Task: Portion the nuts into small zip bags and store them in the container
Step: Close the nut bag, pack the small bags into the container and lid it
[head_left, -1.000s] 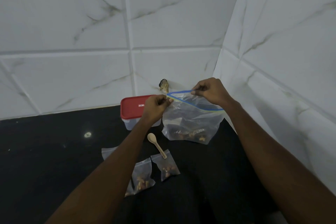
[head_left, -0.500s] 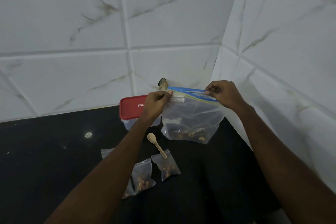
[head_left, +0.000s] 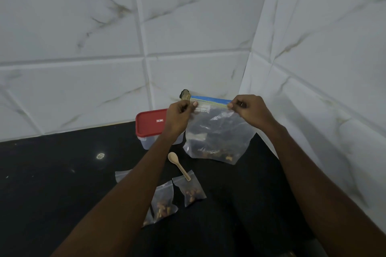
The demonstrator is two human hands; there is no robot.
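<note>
Zip strip of the large nut bag, stretched left to right between left hand and right hand, each pinching one end; bag hangs down to the counter, just right of the red-lidded container.

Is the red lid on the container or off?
On. The red lid sits flat on the clear container, its rim wrapping the top edge.

Arms outstretched — left hand and right hand raised, fingers pinched.
</note>
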